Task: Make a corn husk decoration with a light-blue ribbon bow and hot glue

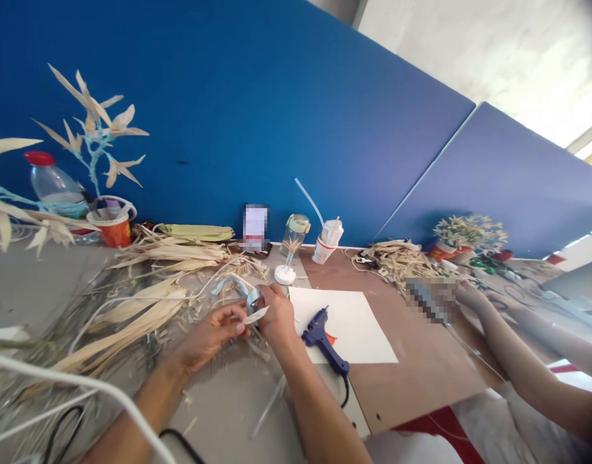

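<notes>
My left hand pinches a small pale piece of dried husk, whose tip points right toward my other hand. Close against it, my right hand has its fingers curled round a small roll of light-blue tape; its fingertips are partly hidden. A loose length of blue strip lies just beyond the roll. To the right, a blue hot glue gun rests on a white sheet of paper. Just behind my hands stands a small stem with pale leaves on a round white base.
Dried husks and thin wires cover the left side. A white cable crosses the front left. A red cup holds a husk plant. A phone, glass bottle and paper cup stand behind. Another person's arm is at right.
</notes>
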Action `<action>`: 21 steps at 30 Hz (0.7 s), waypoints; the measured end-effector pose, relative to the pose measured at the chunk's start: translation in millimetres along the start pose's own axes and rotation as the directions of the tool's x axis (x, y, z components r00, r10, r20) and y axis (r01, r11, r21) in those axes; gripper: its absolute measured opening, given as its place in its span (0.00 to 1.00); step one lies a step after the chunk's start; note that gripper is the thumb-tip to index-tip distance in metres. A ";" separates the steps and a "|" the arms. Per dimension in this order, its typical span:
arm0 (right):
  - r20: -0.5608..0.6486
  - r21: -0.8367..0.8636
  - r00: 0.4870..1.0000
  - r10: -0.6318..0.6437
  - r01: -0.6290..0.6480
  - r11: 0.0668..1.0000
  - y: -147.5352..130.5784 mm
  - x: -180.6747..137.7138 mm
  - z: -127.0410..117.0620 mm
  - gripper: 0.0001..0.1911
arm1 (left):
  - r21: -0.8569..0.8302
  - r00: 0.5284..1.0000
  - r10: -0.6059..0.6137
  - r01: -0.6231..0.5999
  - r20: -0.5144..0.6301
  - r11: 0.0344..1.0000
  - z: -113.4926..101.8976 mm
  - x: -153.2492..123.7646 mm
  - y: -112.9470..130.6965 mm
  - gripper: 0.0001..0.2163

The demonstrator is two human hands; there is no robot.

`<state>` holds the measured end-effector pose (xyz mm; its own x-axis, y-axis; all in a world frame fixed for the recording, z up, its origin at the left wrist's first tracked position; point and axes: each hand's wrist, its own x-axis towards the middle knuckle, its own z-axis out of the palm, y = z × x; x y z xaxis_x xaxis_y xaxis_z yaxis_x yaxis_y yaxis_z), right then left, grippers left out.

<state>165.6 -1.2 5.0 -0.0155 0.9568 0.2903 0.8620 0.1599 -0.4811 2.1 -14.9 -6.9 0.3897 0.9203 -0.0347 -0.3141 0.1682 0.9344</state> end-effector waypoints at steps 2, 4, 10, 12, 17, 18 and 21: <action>0.011 -0.012 1.000 -0.014 0.014 1.000 -0.8 -0.7 1.0 0.20 | 0.053 1.000 0.001 -0.001 -0.002 0.999 0.0 0.6 -0.1 0.08; 0.027 -0.046 0.999 -0.034 0.036 0.998 -1.2 -1.2 1.2 0.20 | 0.044 1.000 -0.016 0.015 0.014 0.999 -1.6 0.4 1.8 0.07; 0.095 -0.115 0.988 -0.124 0.135 0.984 -3.2 -1.8 -3.8 0.14 | -0.325 0.973 0.046 -0.119 -0.224 0.938 -17.9 3.7 13.6 0.11; 0.134 -0.118 0.979 -0.151 0.167 0.979 -3.4 -2.1 -7.4 0.15 | -0.387 0.951 0.087 -0.203 -0.296 0.899 -26.8 6.3 18.2 0.11; 0.166 -0.040 0.959 -0.232 0.241 0.970 2.7 -3.5 -20.1 0.26 | -0.445 0.888 0.141 -0.350 -0.437 0.824 -47.9 11.1 26.0 0.09; 0.149 -0.002 0.955 -0.256 0.259 0.966 5.4 -3.6 -23.3 0.27 | -0.451 0.870 0.140 -0.376 -0.474 0.810 -50.8 11.8 26.4 0.09; 0.008 0.141 0.954 -0.301 0.297 0.944 15.2 -3.0 -33.2 0.28 | -0.425 0.807 0.149 -0.446 -0.571 0.788 -54.5 13.6 24.4 0.09</action>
<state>195.7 -9.7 24.3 -0.2785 0.8663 0.4146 0.7379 0.4693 -0.4851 -47.4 20.9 -3.9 -0.2265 0.9697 -0.0917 -0.7889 -0.1274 0.6012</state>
